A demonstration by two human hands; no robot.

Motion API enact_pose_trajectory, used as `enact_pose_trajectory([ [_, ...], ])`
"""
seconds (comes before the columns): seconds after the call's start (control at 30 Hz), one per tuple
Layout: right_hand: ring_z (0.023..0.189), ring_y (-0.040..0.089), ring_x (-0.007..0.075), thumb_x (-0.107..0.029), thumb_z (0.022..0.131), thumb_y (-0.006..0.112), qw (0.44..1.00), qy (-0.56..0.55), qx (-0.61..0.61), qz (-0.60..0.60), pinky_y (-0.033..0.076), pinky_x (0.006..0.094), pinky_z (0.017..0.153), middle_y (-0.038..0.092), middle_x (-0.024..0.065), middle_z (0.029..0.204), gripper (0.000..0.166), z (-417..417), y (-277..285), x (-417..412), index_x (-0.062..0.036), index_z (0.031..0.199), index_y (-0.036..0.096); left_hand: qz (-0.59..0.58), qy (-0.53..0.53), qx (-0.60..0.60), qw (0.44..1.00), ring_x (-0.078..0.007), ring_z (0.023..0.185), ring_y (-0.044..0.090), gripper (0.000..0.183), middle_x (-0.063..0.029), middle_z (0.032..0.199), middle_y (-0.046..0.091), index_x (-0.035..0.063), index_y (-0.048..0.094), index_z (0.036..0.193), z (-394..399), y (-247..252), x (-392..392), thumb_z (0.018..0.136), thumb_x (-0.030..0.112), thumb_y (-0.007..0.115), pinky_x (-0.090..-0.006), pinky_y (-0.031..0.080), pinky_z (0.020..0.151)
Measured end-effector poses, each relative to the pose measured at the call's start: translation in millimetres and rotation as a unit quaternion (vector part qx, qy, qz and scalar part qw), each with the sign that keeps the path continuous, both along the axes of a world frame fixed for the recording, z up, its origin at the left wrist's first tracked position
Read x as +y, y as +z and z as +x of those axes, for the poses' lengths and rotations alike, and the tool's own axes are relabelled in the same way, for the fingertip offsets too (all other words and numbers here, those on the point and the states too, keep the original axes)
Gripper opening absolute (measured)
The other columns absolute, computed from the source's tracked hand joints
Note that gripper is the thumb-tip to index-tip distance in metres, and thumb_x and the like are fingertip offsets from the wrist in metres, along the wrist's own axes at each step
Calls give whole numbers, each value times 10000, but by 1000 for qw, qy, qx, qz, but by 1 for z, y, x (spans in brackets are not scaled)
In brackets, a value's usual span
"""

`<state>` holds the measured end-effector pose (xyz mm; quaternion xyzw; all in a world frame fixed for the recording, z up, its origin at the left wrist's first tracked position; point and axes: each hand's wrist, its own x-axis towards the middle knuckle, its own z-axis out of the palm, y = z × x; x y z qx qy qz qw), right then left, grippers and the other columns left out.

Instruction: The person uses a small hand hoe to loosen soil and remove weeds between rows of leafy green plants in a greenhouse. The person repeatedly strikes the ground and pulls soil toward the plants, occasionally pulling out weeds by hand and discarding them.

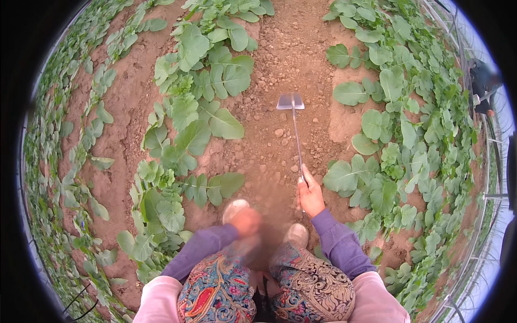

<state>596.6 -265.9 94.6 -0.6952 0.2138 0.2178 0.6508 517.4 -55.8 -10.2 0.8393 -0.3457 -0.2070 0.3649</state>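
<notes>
My right hand [310, 194] is closed around the lower handle of a small hand hoe [298, 141]. The hoe's thin shaft points away from me. Its flat metal blade [290, 101] is over the crumbly soil furrow [282, 161]; whether it touches the ground I cannot tell. My left hand [246, 223] is blurred in front of my left shoe [234, 208], and its fingers cannot be made out. My right shoe [297, 234] stands on the soil below my right hand.
Leafy green radish-like plants [194, 133] line the left side of the furrow, with more plants [379, 177] on the right. Some leaves lean over its edges. At the far right, a person [480, 87] is beside the metal frame [494, 196] of a greenhouse-like structure.
</notes>
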Motion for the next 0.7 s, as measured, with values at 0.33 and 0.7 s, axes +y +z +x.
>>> enact_pose_trajectory([
  [0.33,384,386,83,-138,868,384,996,-84,-13,10,372,250,332,409,-4,566,466,91,-24,-9,-164,1312,244,-45,3,-18,999,-255,798,531,138,-73,829,587,57,588,782,3,6,0,654,56,537,-356,421,715],
  [0.7,367,378,79,-112,868,387,998,19,53,6,354,246,317,382,-22,552,449,-11,-14,4,-167,1301,281,-33,7,-22,999,-247,783,537,161,-68,815,586,61,587,794,3,1,1,642,37,542,-354,426,699],
])
